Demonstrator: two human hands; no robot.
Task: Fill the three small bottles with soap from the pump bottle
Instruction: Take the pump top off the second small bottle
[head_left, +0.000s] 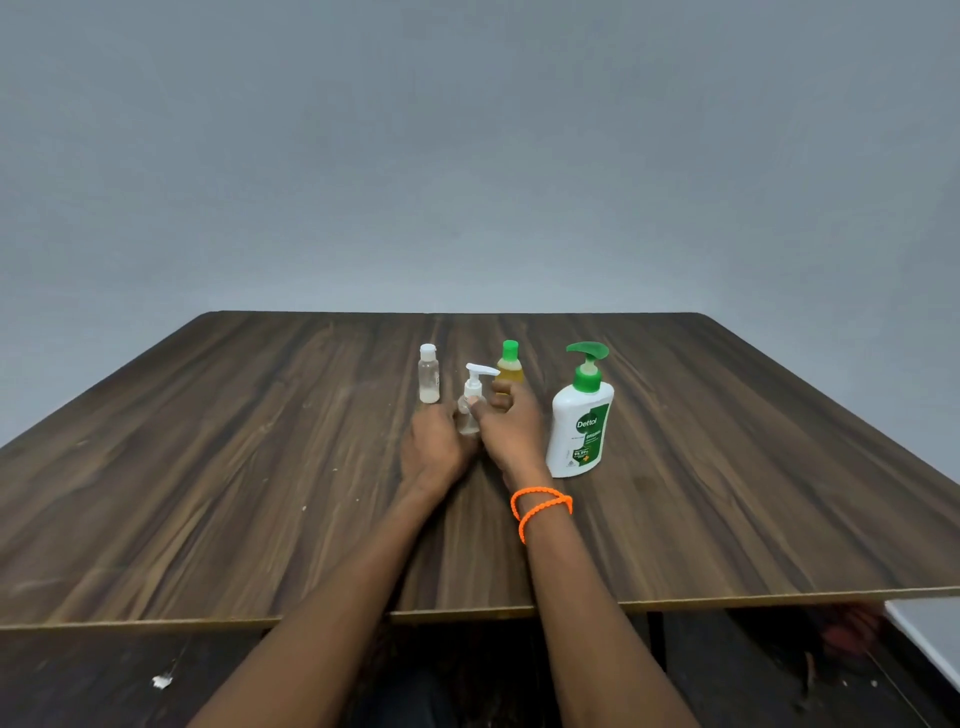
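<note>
At frame centre on the tabletop (208, 467), left to right: a capped clear bottle (428, 375); the left hand (434, 453) and right hand (511, 422) curled around a small pump-top bottle (471, 402), apparently steadying it for opening; a green-capped bottle (510, 362) behind; the untouched Dettol pump bottle (581, 415), right.

- Big white pump bottle (579, 426), green pump, upright at right.
- Small clear pump bottle (471, 402), upright, centre.
- Clear white-capped bottle (428, 375), left.
- Yellow green-capped bottle (510, 365), behind.
</note>
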